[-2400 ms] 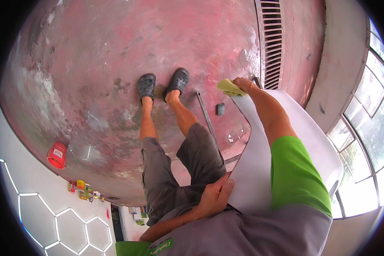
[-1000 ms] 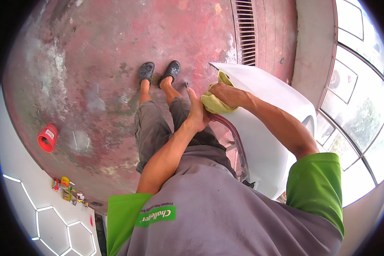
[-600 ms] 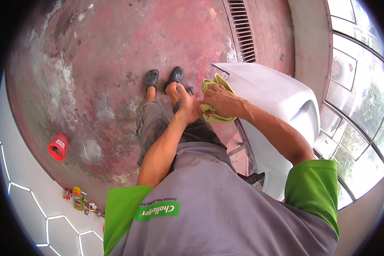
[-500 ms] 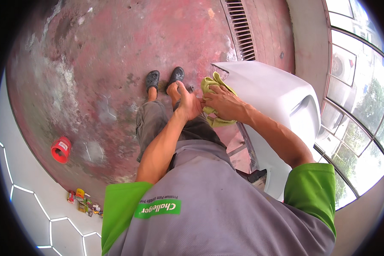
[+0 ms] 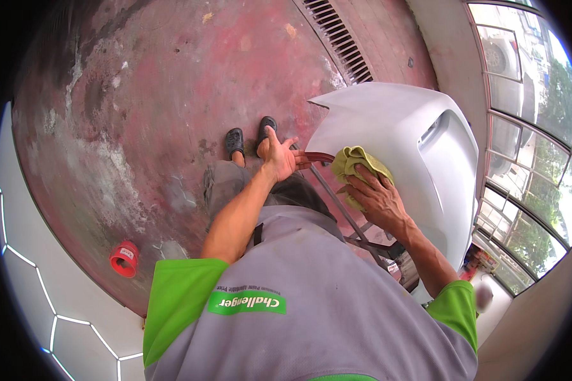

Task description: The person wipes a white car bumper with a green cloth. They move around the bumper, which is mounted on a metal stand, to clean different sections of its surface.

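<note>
A large pale grey car bumper (image 5: pixel 388 111) stands at my right side, with a recessed opening on its far right. My right hand (image 5: pixel 378 197) presses a folded yellow-green cloth (image 5: pixel 362 162) against the bumper's near left edge. My left hand (image 5: pixel 282 159) is open in front of my legs, palm up and fingers spread. Its fingertips reach a dark reddish strip (image 5: pixel 321 157) that runs toward the cloth; whether they touch it I cannot tell.
Thin dark metal stand bars (image 5: pixel 337 200) run beneath the bumper. A red bucket (image 5: pixel 124 259) lies on the stained reddish floor (image 5: pixel 171 82) to the left. A slotted drain grate (image 5: pixel 338 38) crosses the floor ahead. Framed windows (image 5: pixel 534 146) line the right.
My right hand has moved right with the cloth, away from my left hand and onto the bumper's edge. My left hand's fingers have spread, and the view has turned.
</note>
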Action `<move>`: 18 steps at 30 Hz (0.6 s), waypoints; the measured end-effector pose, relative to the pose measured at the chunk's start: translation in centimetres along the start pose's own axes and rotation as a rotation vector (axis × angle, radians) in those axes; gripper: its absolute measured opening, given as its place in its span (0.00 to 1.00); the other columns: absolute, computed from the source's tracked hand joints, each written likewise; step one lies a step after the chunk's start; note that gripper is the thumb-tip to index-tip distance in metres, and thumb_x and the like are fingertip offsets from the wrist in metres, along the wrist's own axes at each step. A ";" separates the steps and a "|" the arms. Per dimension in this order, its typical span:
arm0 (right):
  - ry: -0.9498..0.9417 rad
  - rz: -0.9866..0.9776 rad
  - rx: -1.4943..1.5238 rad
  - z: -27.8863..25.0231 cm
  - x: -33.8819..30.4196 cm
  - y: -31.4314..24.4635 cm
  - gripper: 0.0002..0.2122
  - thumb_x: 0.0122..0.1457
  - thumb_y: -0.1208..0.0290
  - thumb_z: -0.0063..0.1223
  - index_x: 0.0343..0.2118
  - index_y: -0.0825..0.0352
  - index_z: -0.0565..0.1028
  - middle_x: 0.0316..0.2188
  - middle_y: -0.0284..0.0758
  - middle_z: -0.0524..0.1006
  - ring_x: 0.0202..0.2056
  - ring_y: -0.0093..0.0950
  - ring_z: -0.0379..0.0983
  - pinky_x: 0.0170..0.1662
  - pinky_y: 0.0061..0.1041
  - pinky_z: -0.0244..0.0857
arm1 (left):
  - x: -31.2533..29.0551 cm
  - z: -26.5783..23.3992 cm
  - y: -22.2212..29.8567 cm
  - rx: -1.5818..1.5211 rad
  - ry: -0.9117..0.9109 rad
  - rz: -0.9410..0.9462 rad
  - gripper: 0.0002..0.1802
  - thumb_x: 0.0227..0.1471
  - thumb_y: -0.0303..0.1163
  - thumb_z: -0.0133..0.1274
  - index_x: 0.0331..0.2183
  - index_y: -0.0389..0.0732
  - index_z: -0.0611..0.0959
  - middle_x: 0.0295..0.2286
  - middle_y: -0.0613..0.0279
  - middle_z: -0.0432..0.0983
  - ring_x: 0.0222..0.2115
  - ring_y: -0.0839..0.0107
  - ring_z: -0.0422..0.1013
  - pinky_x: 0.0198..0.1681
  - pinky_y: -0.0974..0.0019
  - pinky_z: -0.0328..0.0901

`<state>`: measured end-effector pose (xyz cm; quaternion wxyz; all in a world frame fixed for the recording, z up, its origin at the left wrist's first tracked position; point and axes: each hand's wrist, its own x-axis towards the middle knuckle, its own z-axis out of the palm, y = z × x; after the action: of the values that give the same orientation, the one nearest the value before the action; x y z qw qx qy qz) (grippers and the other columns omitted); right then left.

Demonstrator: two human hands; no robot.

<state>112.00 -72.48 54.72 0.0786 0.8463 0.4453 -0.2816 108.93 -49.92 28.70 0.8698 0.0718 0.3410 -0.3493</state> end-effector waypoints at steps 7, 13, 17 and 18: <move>-0.087 0.066 0.244 0.7 13.8 -0.1 0.19 0.55 0.61 0.55 0.49 0.62 0.79 0.56 0.37 0.75 0.64 0.41 0.62 0.63 0.44 0.59 | -0.2 2.4 -2.0 -0.048 0.115 0.140 0.71 0.44 0.89 0.19 0.67 0.37 0.53 0.55 0.44 0.70 0.52 0.52 0.71 0.57 0.47 0.62; -0.696 0.107 0.200 7.4 25.0 7.1 0.22 0.61 0.54 0.41 0.45 0.65 0.81 0.47 0.47 0.80 0.49 0.49 0.76 0.57 0.49 0.65 | -0.1 3.1 -3.0 -0.226 0.237 0.211 0.56 0.51 0.82 0.37 0.54 0.37 0.63 0.50 0.40 0.71 0.47 0.58 0.72 0.53 0.54 0.66; -0.701 0.112 0.066 15.3 29.1 15.8 0.21 0.63 0.53 0.42 0.47 0.63 0.80 0.50 0.45 0.79 0.50 0.47 0.75 0.56 0.51 0.66 | 0.4 2.3 -3.4 -0.103 0.182 0.167 0.42 0.59 0.70 0.46 0.52 0.40 0.66 0.40 0.50 0.78 0.35 0.64 0.76 0.41 0.63 0.70; -0.688 0.117 0.062 18.3 30.0 18.1 0.21 0.64 0.53 0.42 0.49 0.62 0.79 0.51 0.44 0.78 0.52 0.45 0.74 0.57 0.51 0.65 | 0.4 2.5 -3.5 -0.061 0.173 0.182 0.38 0.62 0.65 0.48 0.52 0.39 0.68 0.39 0.53 0.78 0.36 0.66 0.76 0.42 0.65 0.70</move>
<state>132.34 -68.91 21.06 0.2143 0.7281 0.3347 -0.5585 108.22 -53.64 30.75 0.8671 0.1059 0.4172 -0.2509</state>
